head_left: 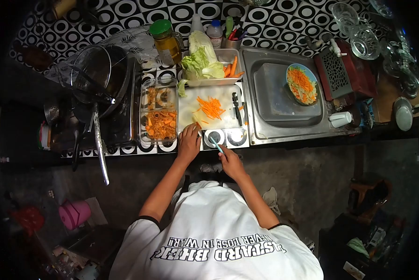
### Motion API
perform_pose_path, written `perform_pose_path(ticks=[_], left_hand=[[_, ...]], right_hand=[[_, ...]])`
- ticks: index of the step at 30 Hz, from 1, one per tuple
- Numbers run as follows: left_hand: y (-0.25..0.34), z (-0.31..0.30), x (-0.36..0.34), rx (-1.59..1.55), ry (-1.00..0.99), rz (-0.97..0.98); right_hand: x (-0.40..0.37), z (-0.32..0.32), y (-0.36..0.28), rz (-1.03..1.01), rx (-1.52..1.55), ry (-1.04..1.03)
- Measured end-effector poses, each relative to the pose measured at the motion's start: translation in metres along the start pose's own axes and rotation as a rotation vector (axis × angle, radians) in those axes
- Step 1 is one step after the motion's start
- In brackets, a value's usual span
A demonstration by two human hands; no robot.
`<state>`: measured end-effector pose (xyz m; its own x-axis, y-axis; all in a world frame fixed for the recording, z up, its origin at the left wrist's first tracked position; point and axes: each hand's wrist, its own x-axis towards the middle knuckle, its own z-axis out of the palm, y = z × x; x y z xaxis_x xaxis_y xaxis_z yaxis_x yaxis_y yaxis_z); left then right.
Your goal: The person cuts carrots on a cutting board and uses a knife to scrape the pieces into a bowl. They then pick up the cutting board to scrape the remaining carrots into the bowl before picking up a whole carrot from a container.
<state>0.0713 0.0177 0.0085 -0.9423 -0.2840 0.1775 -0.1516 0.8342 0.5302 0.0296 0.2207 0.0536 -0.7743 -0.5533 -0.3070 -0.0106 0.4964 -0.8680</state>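
Note:
A translucent cutting board (186, 108) on the tiled counter carries a heap of carrot strips (211, 108). A peeler (237, 108) lies along the board's right side. At the board's lower left edge rests my left hand (189, 140), fingers bent and close together, beside a pale piece of vegetable (199, 116); whether they grip anything is unclear. My right hand (229, 158) is closed round a knife with a light blue handle (217, 145), just in front of the board. The knife's tip points up and left, away from the carrot strips.
Left of the board sits a clear divided container (159, 108) of carrot pieces. Behind are a tray (214, 82) with leafy greens and whole carrots, and an oil jar (166, 43). The sink (284, 126) at right holds a bowl of shredded vegetables (302, 84). Pans (99, 79) stand left.

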Motion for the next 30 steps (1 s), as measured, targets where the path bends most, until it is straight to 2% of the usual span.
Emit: perform_pose_path(ticks=[2, 7, 10, 16, 22, 30], left_hand=[[-0.002, -0.002, -0.001, 0.026, -0.045, 0.014], [-0.009, -0.002, -0.001, 0.114, -0.113, 0.105], [-0.009, -0.003, -0.001, 0.157, -0.135, 0.121], [-0.008, -0.002, 0.0, 0.216, -0.123, 0.154], [-0.006, -0.001, 0.0, 0.257, -0.14, 0.161], [-0.008, 0.0, -0.002, 0.299, -0.15, 0.183]], right_hand=[[0.003, 0.003, 0.003, -0.007, 0.002, -0.011], [0.009, 0.01, 0.011, -0.211, -0.119, 0.082], [0.012, 0.005, 0.007, -0.147, -0.109, 0.034], [0.016, 0.004, 0.007, -0.144, -0.148, -0.012], [0.017, 0.017, 0.02, -0.239, -0.149, 0.07], [0.013, 0.018, 0.012, -0.155, -0.169, 0.023]])
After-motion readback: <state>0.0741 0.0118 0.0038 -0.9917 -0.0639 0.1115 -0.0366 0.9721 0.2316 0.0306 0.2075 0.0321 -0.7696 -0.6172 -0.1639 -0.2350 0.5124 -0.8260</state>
